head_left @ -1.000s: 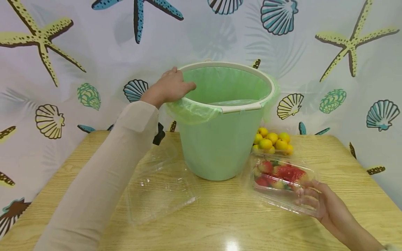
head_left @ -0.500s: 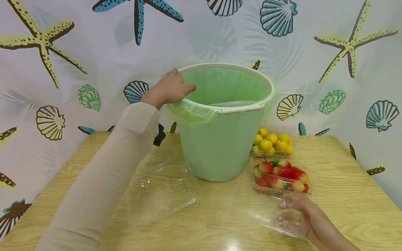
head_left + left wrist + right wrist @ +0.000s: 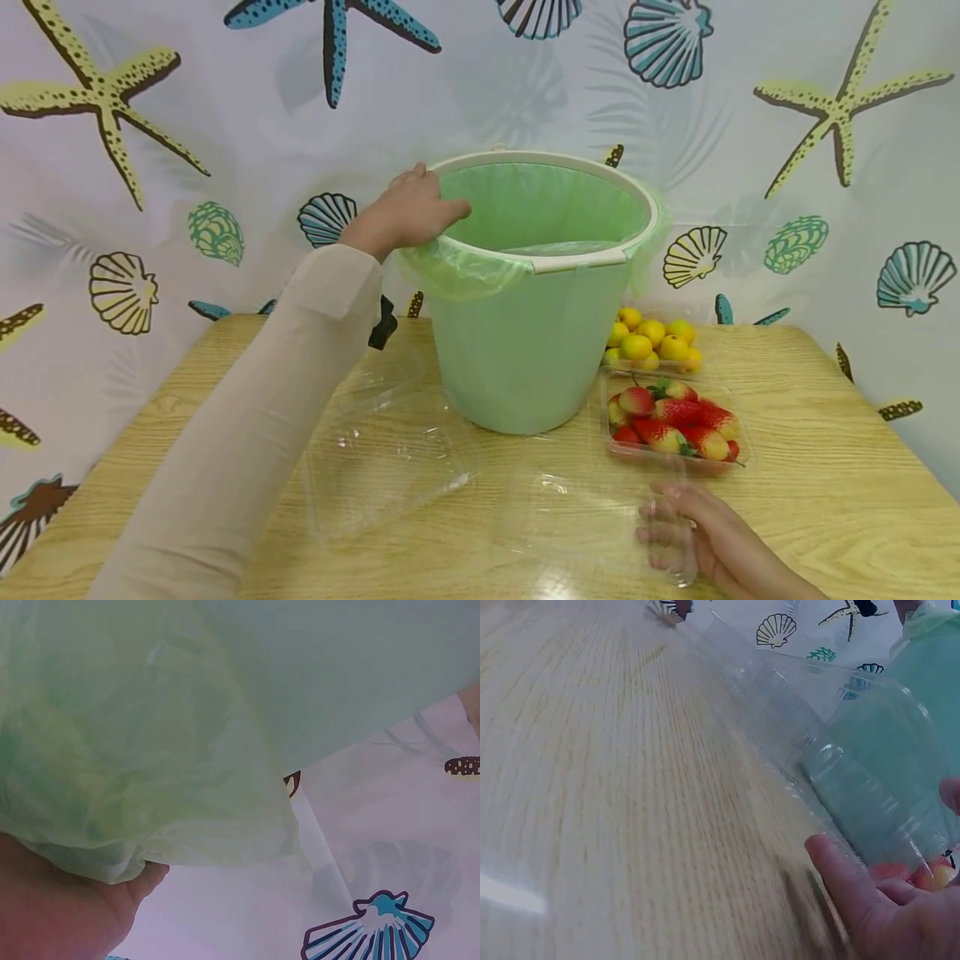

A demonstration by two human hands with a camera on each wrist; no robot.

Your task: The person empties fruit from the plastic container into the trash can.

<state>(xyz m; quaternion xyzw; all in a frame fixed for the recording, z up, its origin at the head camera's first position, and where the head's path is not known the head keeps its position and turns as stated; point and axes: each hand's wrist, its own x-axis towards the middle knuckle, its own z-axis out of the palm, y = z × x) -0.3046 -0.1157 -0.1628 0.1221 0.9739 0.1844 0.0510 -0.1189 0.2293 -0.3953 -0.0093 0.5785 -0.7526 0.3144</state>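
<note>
My left hand grips the left rim of a pale green bin, thumb on the inner side. In the left wrist view, a thin green bin liner hangs over the bin's edge beside the hand. Low at the right, my right hand holds a clear plastic container by its right end. The right wrist view shows fingers on both sides of this container. Just beyond that hand sits a clear box of strawberries.
Several yellow fruits lie in a clear box behind the strawberries. More clear plastic packaging rests on the wooden table left of the bin. A patterned cloth hangs behind the table.
My right hand has moved left and nearer with the clear container, from over the strawberries to in front of the bin. The strawberries are now uncovered. My left hand stays at the rim.
</note>
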